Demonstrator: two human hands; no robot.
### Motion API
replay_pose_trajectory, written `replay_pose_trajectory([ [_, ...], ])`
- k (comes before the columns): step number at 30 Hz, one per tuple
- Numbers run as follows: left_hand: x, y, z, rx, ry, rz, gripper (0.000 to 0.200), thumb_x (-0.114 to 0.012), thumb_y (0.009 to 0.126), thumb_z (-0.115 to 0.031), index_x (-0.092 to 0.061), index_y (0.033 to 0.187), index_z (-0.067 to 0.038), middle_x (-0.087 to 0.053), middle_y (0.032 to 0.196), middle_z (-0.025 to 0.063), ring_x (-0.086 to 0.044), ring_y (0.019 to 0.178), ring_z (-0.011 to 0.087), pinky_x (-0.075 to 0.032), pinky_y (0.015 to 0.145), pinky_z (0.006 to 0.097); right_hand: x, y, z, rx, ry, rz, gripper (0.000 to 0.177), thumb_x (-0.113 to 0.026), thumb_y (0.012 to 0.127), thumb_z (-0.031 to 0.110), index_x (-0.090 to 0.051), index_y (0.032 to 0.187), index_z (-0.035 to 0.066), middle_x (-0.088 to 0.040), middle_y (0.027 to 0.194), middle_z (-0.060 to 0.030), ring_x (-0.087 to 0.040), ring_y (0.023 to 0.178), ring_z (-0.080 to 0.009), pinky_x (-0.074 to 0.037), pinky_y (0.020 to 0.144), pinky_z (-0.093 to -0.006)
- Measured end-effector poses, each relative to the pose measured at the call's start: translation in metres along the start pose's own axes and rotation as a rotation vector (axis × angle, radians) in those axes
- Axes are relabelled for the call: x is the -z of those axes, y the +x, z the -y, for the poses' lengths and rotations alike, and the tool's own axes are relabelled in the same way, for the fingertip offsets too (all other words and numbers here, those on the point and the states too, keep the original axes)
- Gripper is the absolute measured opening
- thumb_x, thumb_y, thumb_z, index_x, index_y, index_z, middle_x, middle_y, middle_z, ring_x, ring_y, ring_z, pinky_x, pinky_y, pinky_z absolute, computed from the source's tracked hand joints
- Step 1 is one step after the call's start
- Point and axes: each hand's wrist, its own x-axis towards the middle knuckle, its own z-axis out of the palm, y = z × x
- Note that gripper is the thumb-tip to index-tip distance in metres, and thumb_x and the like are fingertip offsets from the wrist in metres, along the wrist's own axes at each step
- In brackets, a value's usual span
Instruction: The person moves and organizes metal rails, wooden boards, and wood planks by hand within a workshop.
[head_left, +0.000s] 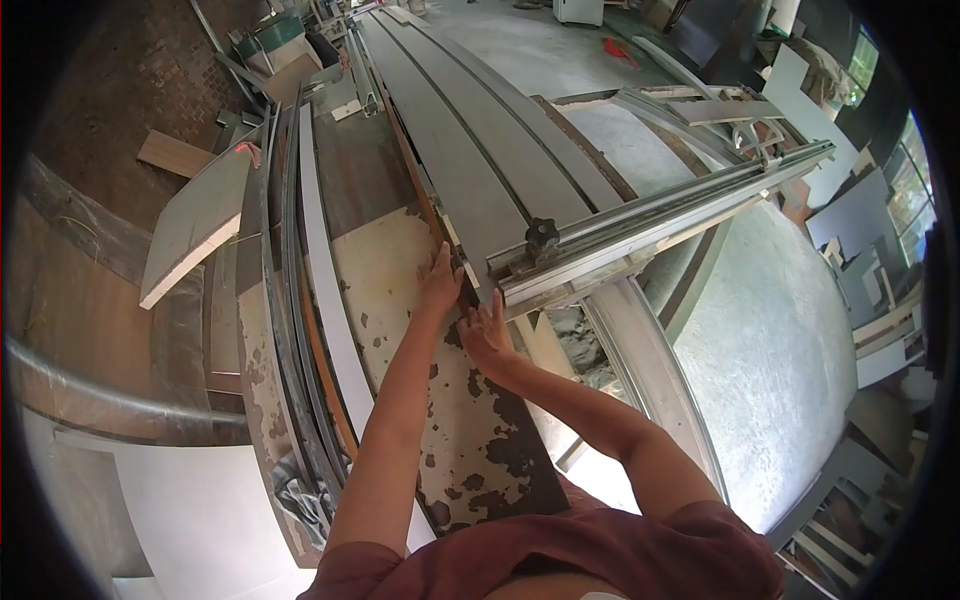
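Observation:
My left hand [440, 286] is at the near end of a narrow pale wooden strip [461, 252], its fingers closed against the strip's left side. The strip lies along the edge of a long grey sliding saw table [455, 130]. Just behind it, my right hand [486, 340] has its fingers apart, the fingertips by the near end of the strip and the end of a metal crosscut fence [650, 225]. A black star knob [542, 238] stands on that fence. Beneath both forearms is a worn, patchy steel table top [390, 275].
Long dark and white strips [325, 225] lie along the left side. A pale thick board [200, 225] rests farther left. The fence reaches out to the right over the concrete floor [770, 350]. Several sheets [860, 220] lean at the far right.

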Motion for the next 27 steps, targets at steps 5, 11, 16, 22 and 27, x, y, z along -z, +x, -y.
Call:
replay_pose_trajectory([
  [5,0.001,0.005,0.002,0.021,0.005,0.016,0.062,-0.044,0.087,-0.031,-0.012,0.137,-0.014,-0.034,0.134,0.0107,-0.027,0.126,0.0337,-0.014,0.102,0.0533,-0.001,0.006,0.000,0.003,-0.020,0.006,0.022,-0.050,0.077,0.008,-0.055,0.098,0.002,-0.053,0.111,-0.0155,-0.043,0.112,-0.0304,-0.004,0.102,-0.0589],
  [11,0.004,0.008,0.000,0.026,0.014,0.003,0.061,-0.043,0.087,-0.031,-0.012,0.137,-0.014,-0.035,0.134,0.0123,-0.030,0.124,0.0331,-0.014,0.102,0.0524,-0.011,0.014,0.000,-0.008,-0.024,-0.023,0.029,-0.053,0.077,0.013,-0.056,0.103,0.002,-0.055,0.105,-0.0152,-0.045,0.108,-0.0297,-0.005,0.102,-0.0568],
  [16,0.003,0.012,0.003,0.014,-0.010,-0.008,0.061,-0.043,0.087,-0.032,-0.012,0.137,-0.015,-0.033,0.136,0.0098,-0.025,0.126,0.0338,-0.012,0.103,0.0530,-0.008,0.017,0.000,-0.017,-0.020,-0.023,0.022,-0.050,0.077,0.009,-0.055,0.097,0.002,-0.054,0.108,-0.0140,-0.044,0.111,-0.0305,-0.005,0.101,-0.0594],
  [22,0.005,0.016,0.004,0.063,-0.014,0.043,0.060,-0.041,0.087,-0.032,-0.012,0.137,-0.015,-0.032,0.136,0.0089,-0.028,0.125,0.0316,-0.013,0.103,0.0524,-0.003,0.022,-0.001,-0.018,-0.005,-0.013,0.023,-0.050,0.077,0.009,-0.055,0.099,0.002,-0.054,0.109,-0.0137,-0.044,0.112,-0.0306,-0.004,0.101,-0.0597],
  [27,0.006,0.018,0.006,0.052,-0.013,0.048,0.062,-0.041,0.087,-0.034,-0.008,0.138,-0.017,-0.032,0.136,0.0093,-0.024,0.128,0.0309,-0.012,0.104,0.0518,-0.006,0.026,-0.001,-0.020,-0.010,0.025,0.026,-0.051,0.078,0.010,-0.054,0.102,0.002,-0.052,0.114,-0.0142,-0.042,0.114,-0.0311,-0.003,0.101,-0.0598],
])
